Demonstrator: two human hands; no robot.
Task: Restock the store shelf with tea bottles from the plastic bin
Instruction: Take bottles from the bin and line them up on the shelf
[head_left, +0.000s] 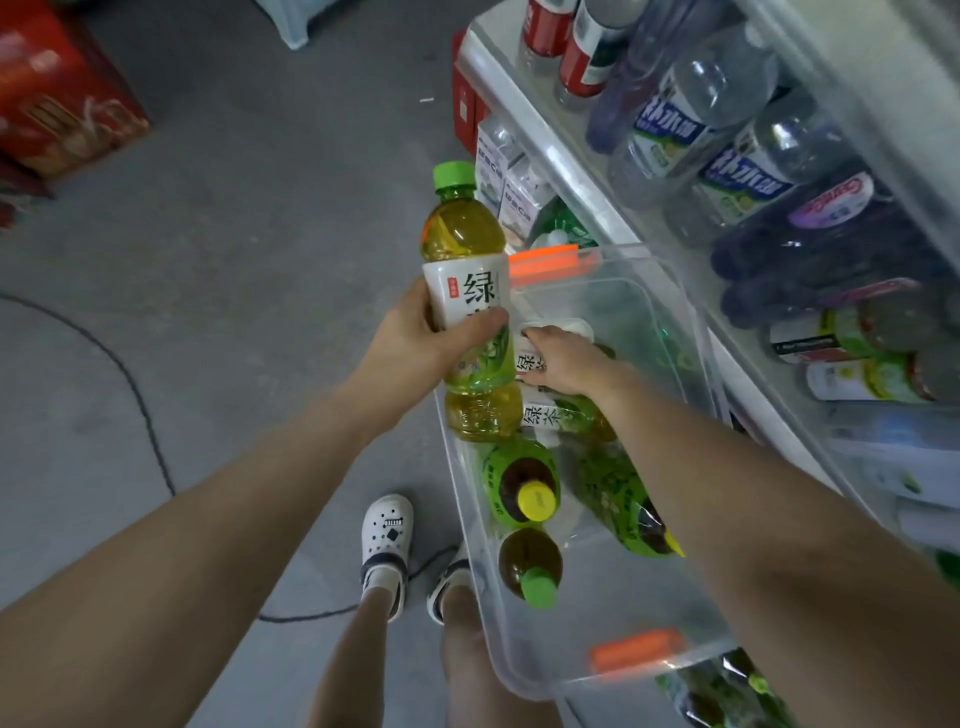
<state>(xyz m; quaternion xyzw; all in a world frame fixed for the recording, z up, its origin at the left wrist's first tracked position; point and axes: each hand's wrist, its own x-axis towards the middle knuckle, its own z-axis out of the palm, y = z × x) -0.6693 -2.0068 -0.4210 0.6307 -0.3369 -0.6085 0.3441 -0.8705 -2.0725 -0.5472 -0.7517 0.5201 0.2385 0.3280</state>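
Head view: left hand (415, 332) wrapped round the white label of a green tea bottle (470, 306), thumb across the front, fingers behind. Bottle held upright above the near-left corner of the clear plastic bin (524, 670), long axis close to vertical and leaning slightly left, green cap (455, 175) pointing up and away toward the shelf. Right hand (563, 361) reached down inside the bin, fingers curled over a second green tea bottle (530, 361) lying on its side; grip on it partly hidden, so hard to call firm or loose. More bottles lying flat in the bin: one with a yellow cap (536, 501) and one with a green cap (540, 587), both caps pointing toward the camera. Bin resting against the white store shelf (524, 109), orange latches (545, 260) at each end. Water bottles (691, 119) lying on the shelf to the right. White clogs (387, 540) on grey floor below.
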